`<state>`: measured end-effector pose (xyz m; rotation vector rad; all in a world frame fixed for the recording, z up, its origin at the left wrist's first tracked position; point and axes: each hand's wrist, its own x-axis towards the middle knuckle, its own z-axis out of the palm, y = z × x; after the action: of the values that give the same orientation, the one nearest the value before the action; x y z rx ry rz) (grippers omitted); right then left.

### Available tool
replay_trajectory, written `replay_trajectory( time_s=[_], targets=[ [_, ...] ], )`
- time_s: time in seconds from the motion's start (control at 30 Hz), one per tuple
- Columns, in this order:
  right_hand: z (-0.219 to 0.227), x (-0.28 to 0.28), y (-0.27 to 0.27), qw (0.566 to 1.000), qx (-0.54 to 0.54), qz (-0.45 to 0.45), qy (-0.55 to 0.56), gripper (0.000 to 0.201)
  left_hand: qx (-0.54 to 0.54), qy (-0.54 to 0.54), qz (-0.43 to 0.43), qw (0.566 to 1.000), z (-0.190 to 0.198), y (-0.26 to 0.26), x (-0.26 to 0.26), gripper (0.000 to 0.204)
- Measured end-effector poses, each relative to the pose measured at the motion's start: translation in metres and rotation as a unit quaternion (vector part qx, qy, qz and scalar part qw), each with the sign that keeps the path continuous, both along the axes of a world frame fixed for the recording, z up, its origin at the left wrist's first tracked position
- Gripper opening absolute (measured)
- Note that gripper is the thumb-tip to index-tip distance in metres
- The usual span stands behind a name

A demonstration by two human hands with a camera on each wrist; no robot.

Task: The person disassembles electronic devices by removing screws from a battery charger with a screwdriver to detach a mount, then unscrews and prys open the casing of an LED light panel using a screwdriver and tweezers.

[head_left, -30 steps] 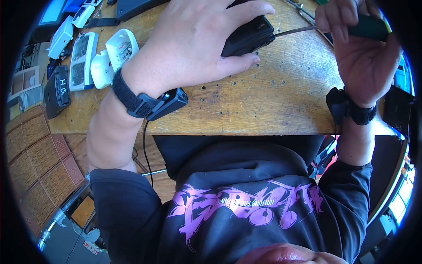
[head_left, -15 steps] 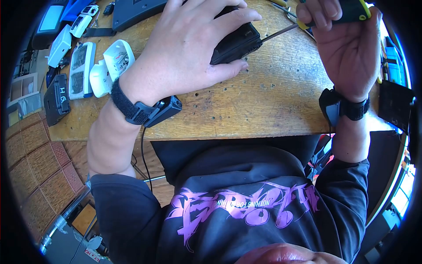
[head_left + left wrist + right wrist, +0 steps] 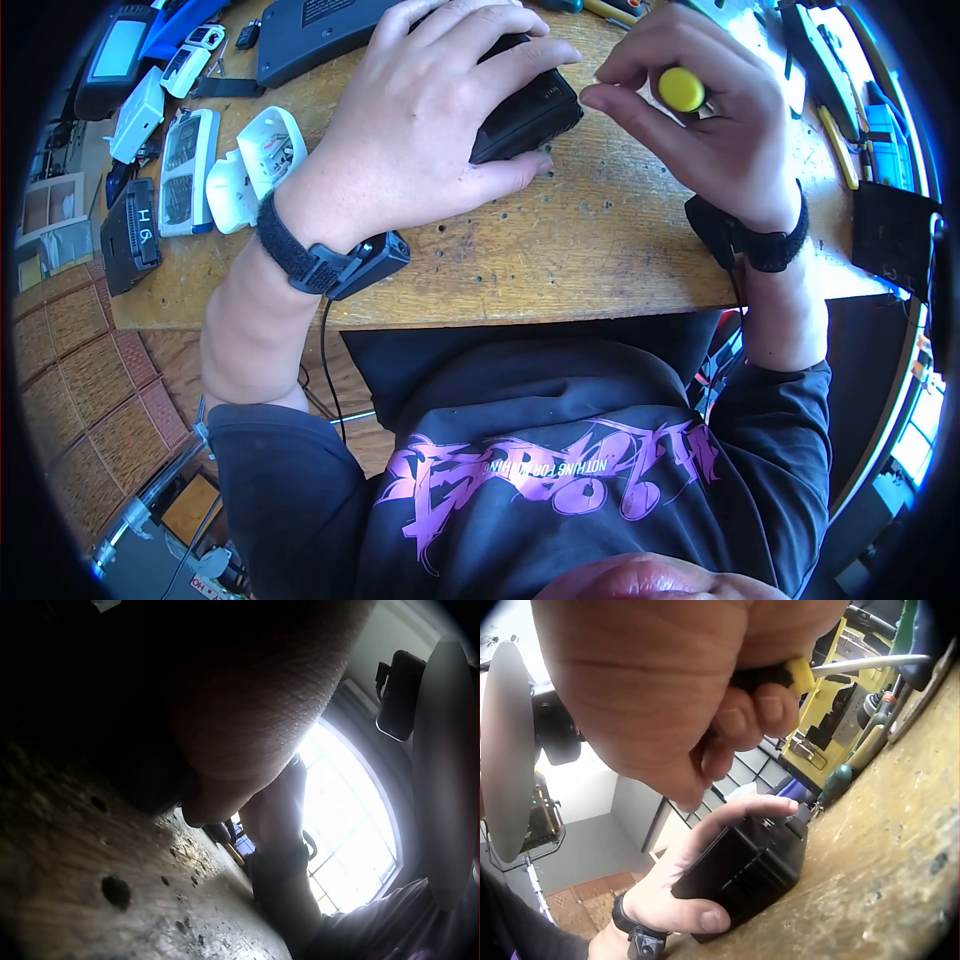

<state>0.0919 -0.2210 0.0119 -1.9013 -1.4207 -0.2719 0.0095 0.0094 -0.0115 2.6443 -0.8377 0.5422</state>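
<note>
My left hand (image 3: 415,125) grips a black plastic case (image 3: 530,115) on the wooden bench, thumb along its near side and fingers over the top and far side. Seen from the right wrist, that thumb and a finger span the boxy case (image 3: 757,877). To its right my right hand (image 3: 725,130) holds a screwdriver (image 3: 682,90), its yellow handle end facing the head camera. The right wrist view shows several fingers curled round the dark handle; the metal shaft (image 3: 870,666) points away from the case. In the left wrist view, the left hand's shadowed underside hides the case.
A dark grey device (image 3: 320,40) lies beyond the left hand. Left of it stand a white tub (image 3: 270,150) of small metal parts, a white-framed box (image 3: 188,170) and a black unit (image 3: 130,235). Hand tools (image 3: 610,12) lie at the back; a yellow-handled tool (image 3: 838,148) is at right.
The screwdriver's tip was at the case's right end; now it has come away and been turned round in my right hand, which moved left. My left hand and the case shifted slightly left in view.
</note>
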Motion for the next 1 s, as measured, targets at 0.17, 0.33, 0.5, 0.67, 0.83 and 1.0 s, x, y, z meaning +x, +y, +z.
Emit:
replay_trajectory(
  time_s=[0.17, 0.33, 0.5, 0.67, 0.83, 1.0],
  targets=[
    [-0.015, 0.011, -0.009, 0.997, -0.069, 0.028, -0.008, 0.014, 0.007, 0.007, 0.001, 1.0, 0.003, -0.002, -0.001, 0.067],
    [-0.019, 0.006, -0.005, 0.995, -0.078, 0.023, 0.053, 0.015, 0.032, -0.011, 0.033, 0.999, 0.0, -0.006, -0.003, 0.069],
    [-0.018, 0.006, -0.004, 0.992, -0.098, -0.002, 0.079, 0.015, 0.025, 0.004, 0.049, 0.998, -0.011, 0.003, -0.003, 0.069],
    [-0.021, 0.007, -0.003, 0.993, -0.096, 0.009, 0.067, 0.014, 0.029, -0.011, 0.029, 0.999, -0.001, -0.003, -0.004, 0.069],
    [-0.02, 0.007, -0.004, 0.991, -0.112, 0.008, 0.071, 0.014, 0.024, -0.015, 0.031, 0.999, -0.003, -0.002, -0.004, 0.07],
    [-0.018, 0.005, -0.005, 0.988, -0.135, -0.001, 0.078, 0.015, 0.019, -0.02, 0.034, 0.999, -0.005, -0.002, -0.004, 0.07]
  ],
)
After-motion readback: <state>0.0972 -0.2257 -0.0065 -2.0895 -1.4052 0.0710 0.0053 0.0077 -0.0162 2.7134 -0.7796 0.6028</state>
